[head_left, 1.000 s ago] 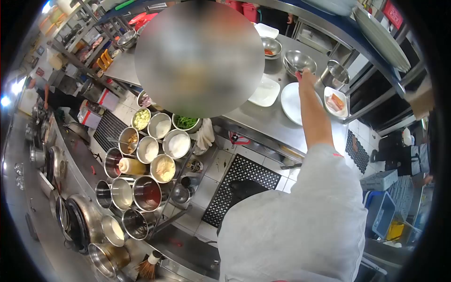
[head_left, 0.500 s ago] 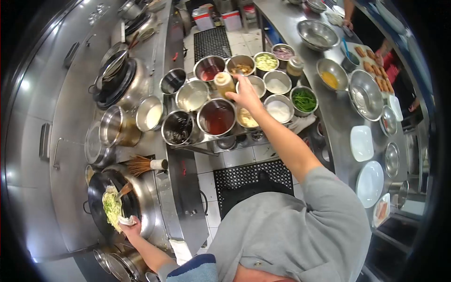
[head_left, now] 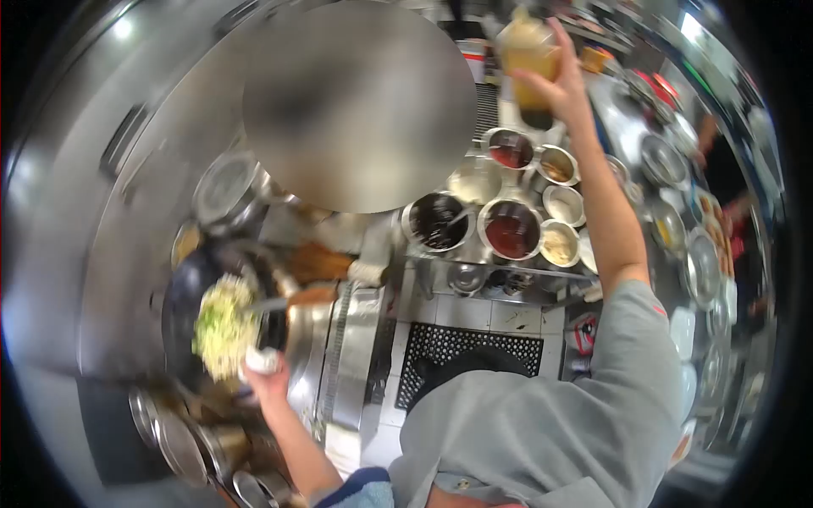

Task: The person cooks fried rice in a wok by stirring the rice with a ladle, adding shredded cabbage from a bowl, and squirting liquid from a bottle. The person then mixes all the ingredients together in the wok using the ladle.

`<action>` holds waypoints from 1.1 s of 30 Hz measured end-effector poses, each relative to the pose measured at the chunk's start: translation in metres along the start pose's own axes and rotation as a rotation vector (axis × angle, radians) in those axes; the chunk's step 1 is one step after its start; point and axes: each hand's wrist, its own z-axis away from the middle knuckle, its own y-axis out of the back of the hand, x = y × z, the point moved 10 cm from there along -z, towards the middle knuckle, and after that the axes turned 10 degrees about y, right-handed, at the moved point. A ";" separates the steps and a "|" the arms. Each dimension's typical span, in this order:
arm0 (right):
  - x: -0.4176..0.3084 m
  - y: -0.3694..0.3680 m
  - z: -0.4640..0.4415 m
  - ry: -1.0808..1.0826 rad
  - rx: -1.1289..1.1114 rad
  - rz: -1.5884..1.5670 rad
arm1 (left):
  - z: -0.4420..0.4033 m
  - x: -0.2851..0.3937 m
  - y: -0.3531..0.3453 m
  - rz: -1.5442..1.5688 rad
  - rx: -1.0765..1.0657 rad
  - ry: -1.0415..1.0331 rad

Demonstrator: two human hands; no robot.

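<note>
My right hand (head_left: 566, 85) is raised at the upper right, its fingers wrapped round a squeeze bottle (head_left: 529, 63) of yellowish liquid, darker near its bottom. At the lower left my left hand (head_left: 269, 385) is closed on a folded white cloth (head_left: 262, 361) at the near rim of a dark wok (head_left: 182, 275). Inside the wok lies a heap of shredded pale green and yellow vegetables (head_left: 222, 330). A spatula (head_left: 312, 296) with a brown wooden handle rests in the wok, its metal end against the heap.
Steel pots of dark sauce (head_left: 438, 222), red sauce (head_left: 510, 230) and other ingredients stand on a shelf. A bamboo brush (head_left: 326, 264) lies right of the wok. Stacked pots (head_left: 174, 440) stand below it. White dishes (head_left: 683, 332) line the right counter. A blurred disc hides the upper middle.
My right hand has lifted the squeeze bottle up from among the pots. The view has turned, so the pots appear further right. My left hand stays with the cloth at the wok.
</note>
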 end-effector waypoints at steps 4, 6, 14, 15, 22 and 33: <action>-0.088 -0.201 -0.002 0.164 -0.590 -0.040 | -0.001 -0.019 -0.011 0.156 -0.128 0.055; -0.185 -0.304 0.039 0.378 -0.924 -0.179 | 0.000 -0.013 -0.019 0.128 -0.193 -0.003; -0.347 -0.532 0.123 0.668 -1.344 0.095 | 0.021 -0.013 -0.022 -0.009 -0.049 -0.027; -0.340 -0.541 0.118 0.574 -1.341 0.091 | 0.023 -0.013 -0.022 -0.014 -0.046 -0.024; -0.188 -0.419 0.063 0.192 -0.957 -0.396 | 0.012 -0.015 -0.011 0.031 -0.036 0.005; 0.107 0.011 0.158 -0.410 -0.240 -0.016 | 0.010 0.002 -0.008 0.002 -0.032 -0.029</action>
